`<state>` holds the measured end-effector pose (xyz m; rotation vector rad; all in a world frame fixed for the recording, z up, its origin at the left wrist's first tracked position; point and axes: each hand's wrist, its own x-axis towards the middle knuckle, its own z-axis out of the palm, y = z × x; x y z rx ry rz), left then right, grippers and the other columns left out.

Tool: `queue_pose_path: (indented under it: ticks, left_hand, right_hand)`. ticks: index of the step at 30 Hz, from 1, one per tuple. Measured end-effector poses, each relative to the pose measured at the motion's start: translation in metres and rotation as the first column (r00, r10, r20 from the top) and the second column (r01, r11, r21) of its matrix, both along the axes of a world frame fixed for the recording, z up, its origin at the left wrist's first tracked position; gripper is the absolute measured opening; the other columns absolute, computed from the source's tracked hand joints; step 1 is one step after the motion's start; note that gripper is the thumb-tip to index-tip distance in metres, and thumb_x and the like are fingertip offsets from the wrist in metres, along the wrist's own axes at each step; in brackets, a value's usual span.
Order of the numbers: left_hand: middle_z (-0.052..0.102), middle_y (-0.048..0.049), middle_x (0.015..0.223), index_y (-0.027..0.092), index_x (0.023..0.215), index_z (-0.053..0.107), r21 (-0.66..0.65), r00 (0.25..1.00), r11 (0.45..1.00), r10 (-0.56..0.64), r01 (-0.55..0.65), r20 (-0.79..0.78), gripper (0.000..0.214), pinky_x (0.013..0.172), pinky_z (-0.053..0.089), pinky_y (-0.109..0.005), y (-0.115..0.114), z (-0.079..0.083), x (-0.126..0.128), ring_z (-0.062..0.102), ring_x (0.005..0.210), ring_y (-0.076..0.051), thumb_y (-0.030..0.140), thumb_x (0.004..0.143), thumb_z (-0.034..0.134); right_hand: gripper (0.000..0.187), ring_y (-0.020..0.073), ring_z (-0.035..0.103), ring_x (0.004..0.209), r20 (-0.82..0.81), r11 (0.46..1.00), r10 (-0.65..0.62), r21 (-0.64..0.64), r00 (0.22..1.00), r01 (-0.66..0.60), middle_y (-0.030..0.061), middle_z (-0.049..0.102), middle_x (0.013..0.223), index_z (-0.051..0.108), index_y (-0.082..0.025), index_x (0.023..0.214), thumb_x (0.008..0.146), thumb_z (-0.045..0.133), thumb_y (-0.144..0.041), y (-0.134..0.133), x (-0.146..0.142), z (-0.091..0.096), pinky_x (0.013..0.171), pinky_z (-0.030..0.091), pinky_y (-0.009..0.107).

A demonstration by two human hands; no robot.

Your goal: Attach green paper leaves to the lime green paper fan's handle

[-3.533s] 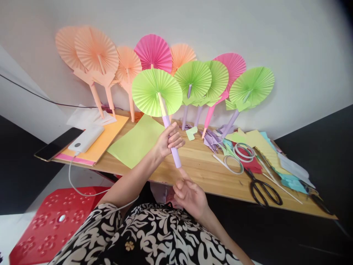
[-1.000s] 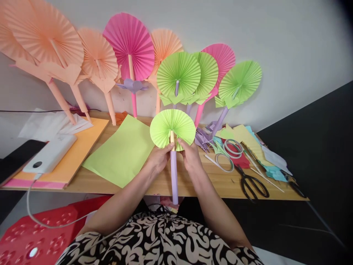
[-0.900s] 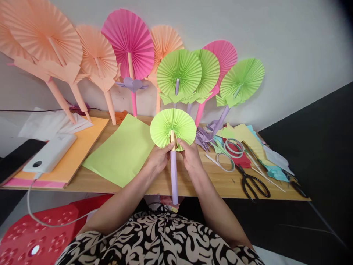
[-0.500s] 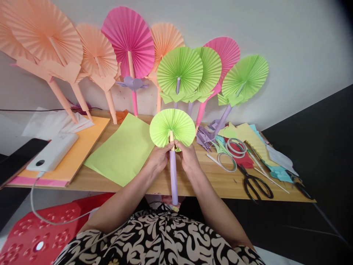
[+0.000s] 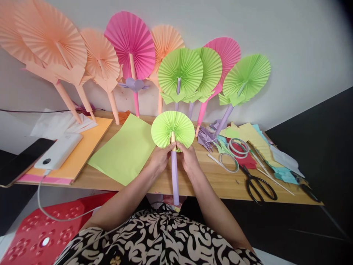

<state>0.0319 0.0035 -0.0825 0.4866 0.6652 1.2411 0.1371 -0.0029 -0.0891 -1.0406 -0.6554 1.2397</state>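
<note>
A round pleated green paper fan (image 5: 173, 129) on a lilac rolled handle (image 5: 174, 178) stands upright in front of me, above the near edge of the wooden table (image 5: 209, 180). My left hand (image 5: 160, 157) pinches it from the left, just below the pleats. From the right, my right hand (image 5: 187, 157) pinches the same spot, thumb tips meeting at the cream top of the stick. Both hands are closed on the fan.
Several finished fans, peach (image 5: 52, 40), pink (image 5: 129, 38) and green (image 5: 246, 75), lean on the wall. A green sheet (image 5: 124, 149), orange board (image 5: 82, 147), power bank (image 5: 59, 154) and phone (image 5: 23, 160) lie left. Tape rolls (image 5: 230, 162), black scissors (image 5: 260, 186) and paper scraps (image 5: 275, 158) lie right. Below left stands a red stool (image 5: 41, 235).
The fan, earlier held high by my left hand alone, has come down and both hands now pinch it under the pleats. Over the last second only the view shifts slightly.
</note>
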Motion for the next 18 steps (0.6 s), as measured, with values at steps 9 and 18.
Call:
queue_pose_path:
  ticks: [9,18]
  left_hand:
    - [0.075,-0.0078,0.11,0.018,0.113,0.071,0.107,0.991,0.994,0.025,-0.011,-0.132,0.051,0.094,0.051,-0.036,0.0015,-0.002,-0.0005,0.069,0.105,-0.024,0.027,0.067,0.091]
    - [0.071,-0.0036,0.088,0.016,0.102,0.069,0.226,0.95,0.971,0.003,0.072,-0.311,0.046,0.07,0.05,-0.029,-0.0034,-0.0006,-0.0046,0.064,0.079,-0.017,0.037,0.067,0.091]
  right_hand:
    - [0.043,0.0215,0.071,0.09,-0.11,0.999,0.042,0.007,0.993,-0.041,0.0026,0.08,0.101,0.077,-0.022,0.098,0.059,0.09,-0.034,0.0004,0.0033,-0.0029,0.071,0.056,0.031]
    - [0.041,0.0216,0.073,0.086,-0.243,0.995,0.095,0.028,0.965,-0.091,0.0006,0.079,0.089,0.074,-0.023,0.094,0.057,0.089,-0.032,-0.0018,0.002,-0.0007,0.071,0.058,0.032]
